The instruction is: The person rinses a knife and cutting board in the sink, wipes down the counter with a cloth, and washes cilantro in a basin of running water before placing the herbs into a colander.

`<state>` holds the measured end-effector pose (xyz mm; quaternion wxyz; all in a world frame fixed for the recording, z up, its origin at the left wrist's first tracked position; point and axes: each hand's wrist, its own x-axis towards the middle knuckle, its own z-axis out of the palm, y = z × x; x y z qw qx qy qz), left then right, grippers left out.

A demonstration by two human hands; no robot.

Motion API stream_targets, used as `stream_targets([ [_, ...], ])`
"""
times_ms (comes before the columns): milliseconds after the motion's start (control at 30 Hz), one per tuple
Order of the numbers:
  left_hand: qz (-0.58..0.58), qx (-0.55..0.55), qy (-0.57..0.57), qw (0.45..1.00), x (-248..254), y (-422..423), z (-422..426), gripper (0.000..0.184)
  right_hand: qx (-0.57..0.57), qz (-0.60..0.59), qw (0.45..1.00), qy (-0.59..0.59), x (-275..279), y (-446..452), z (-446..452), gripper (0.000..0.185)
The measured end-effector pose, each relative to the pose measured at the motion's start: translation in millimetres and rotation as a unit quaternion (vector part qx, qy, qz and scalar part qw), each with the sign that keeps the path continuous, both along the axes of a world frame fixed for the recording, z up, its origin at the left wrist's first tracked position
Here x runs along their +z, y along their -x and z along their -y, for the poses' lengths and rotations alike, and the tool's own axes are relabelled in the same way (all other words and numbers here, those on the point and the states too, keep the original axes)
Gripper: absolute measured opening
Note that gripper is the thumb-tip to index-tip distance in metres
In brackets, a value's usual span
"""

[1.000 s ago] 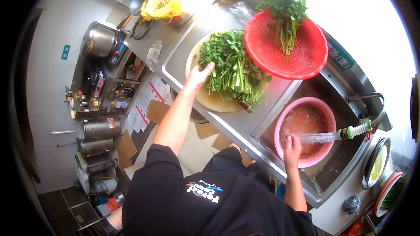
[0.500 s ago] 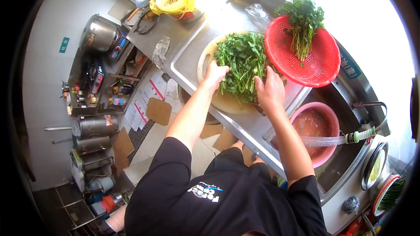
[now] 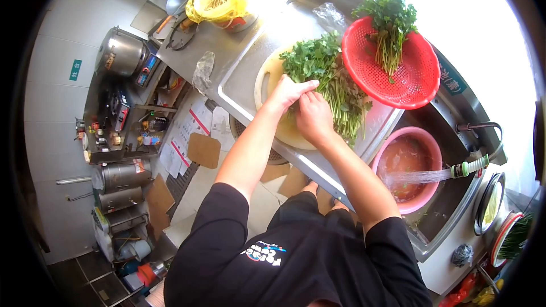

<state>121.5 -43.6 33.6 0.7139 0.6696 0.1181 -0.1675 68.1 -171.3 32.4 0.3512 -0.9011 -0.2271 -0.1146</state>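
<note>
Leafy green herbs (image 3: 335, 82) with long stems lie heaped on a round pale cutting board (image 3: 267, 74). Both hands meet at the near side of the heap. My left hand (image 3: 290, 92) has its fingers closed at the leaves; what they grip is hidden. Right beside it, my right hand (image 3: 314, 116) is closed with knuckles up, and its fingertips are out of sight. Another herb bunch (image 3: 389, 34) rests in a red colander (image 3: 414, 82) just beyond the board.
A pink basin (image 3: 430, 159) of cloudy water sits in the sink (image 3: 455, 196), with water running into it from a hose (image 3: 469, 166). A yellow bag (image 3: 199, 8) and a crumpled plastic bag (image 3: 203, 73) are at the left. Plates (image 3: 490, 203) stand at the right.
My right hand has gone from the basin to the far side of the herbs and then in against my left hand. The herb heap has shifted and its stems now spread to the right.
</note>
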Motion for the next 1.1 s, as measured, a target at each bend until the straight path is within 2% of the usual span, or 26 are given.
stream_targets([
  [33,0.009,0.014,-0.117,0.993,-10.3,-8.3,-1.7,0.042,0.046,0.012,0.998,-0.044,-0.4,2.2,5.8,0.03],
  [67,0.012,0.016,-0.151,0.988,-20.1,-9.7,-6.1,0.046,0.046,0.011,0.998,-0.042,0.0,4.9,14.3,0.03],
  [100,0.014,0.018,-0.184,0.983,1.1,-6.1,-1.5,0.051,-0.003,0.032,0.996,-0.083,7.1,6.4,25.7,0.029],
  [133,0.014,0.022,-0.183,0.983,-10.3,-7.4,-6.8,0.051,-0.052,0.051,0.989,-0.125,9.9,6.8,35.3,0.028],
  [200,0.007,0.033,-0.17,0.985,-37.9,-11.7,-17.0,0.035,-0.155,0.002,0.987,-0.036,1.1,-1.7,40.9,0.031],
  [233,0.011,0.024,-0.109,0.994,-12.0,-1.1,-9.3,0.034,-0.141,-0.054,0.988,0.023,5.1,-6.3,37.2,0.034],
  [267,0.011,0.018,-0.112,0.993,-1.7,4.5,-6.5,0.034,-0.128,-0.109,0.983,0.08,9.7,-10.3,31.0,0.037],
  [333,-0.009,0.015,0.017,1.0,19.7,8.5,-3.7,0.034,-0.087,-0.079,0.993,0.024,15.6,-14.5,17.9,0.042],
  [367,-0.052,0.004,0.001,0.999,34.4,10.7,-5.3,0.034,-0.07,-0.144,0.987,-0.018,20.4,-14.1,11.9,0.045],
  [400,-0.052,0.003,-0.001,0.999,30.7,8.3,-13.0,0.034,-0.046,-0.172,0.982,-0.054,13.3,-14.2,7.8,0.055],
  [467,-0.128,-0.011,0.008,0.992,17.7,0.6,-28.9,0.034,0.011,-0.188,0.955,-0.23,-10.9,-11.2,2.1,0.065],
  [500,-0.123,-0.034,0.053,0.99,34.5,6.1,-25.4,0.035,0.011,-0.186,0.955,-0.231,-13.3,-11.6,1.8,0.065],
  [567,-0.105,-0.035,0.046,0.993,25.3,5.4,-28.6,0.039,0.079,-0.3,0.87,-0.383,-20.3,-11.0,4.7,0.073],
  [600,-0.089,-0.035,0.039,0.995,20.4,7.2,-28.8,0.043,0.077,-0.302,0.87,-0.383,-17.3,-9.3,9.2,0.073],
  [633,-0.094,-0.019,0.041,0.994,22.0,8.1,-26.6,0.035,0.06,-0.366,0.827,-0.423,-9.6,-8.9,14.8,0.073],
  [667,-0.095,-0.018,0.042,0.994,18.1,8.2,-25.4,0.035,0.044,-0.427,0.777,-0.461,-4.0,-9.1,18.5,0.072],
  [700,-0.06,0.004,0.023,0.998,10.8,7.3,-24.6,0.033,0.032,-0.427,0.768,-0.477,-4.1,-9.3,21.2,0.072],
  [733,-0.024,0.026,0.003,0.999,0.6,5.7,-25.2,0.031,0.005,-0.39,0.785,-0.481,-6.0,-7.6,22.0,0.065],
  [800,0.004,0.056,-0.003,0.998,-7.5,6.7,-24.6,0.031,-0.085,-0.353,0.838,-0.407,-8.5,-7.1,27.2,0.056],
  [833,0.014,0.078,-0.004,0.997,-3.7,10.9,-22.8,0.031,-0.085,-0.354,0.838,-0.407,-10.2,-7.2,27.7,0.056],
  [933,0.026,0.087,0.014,0.996,9.9,24.3,-18.3,0.03,-0.11,-0.268,0.936,-0.198,0.3,-9.4,29.7,0.05],
  [1033,-0.002,0.076,0.011,0.997,21.3,35.3,-12.6,0.031,-0.108,-0.295,0.935,-0.163,5.8,-14.3,17.8,0.052],
  [1100,0.004,0.043,0.002,0.999,19.9,30.7,-10.5,0.032,-0.011,-0.35,0.886,-0.305,-11.1,-22.9,6.9,0.058],
])
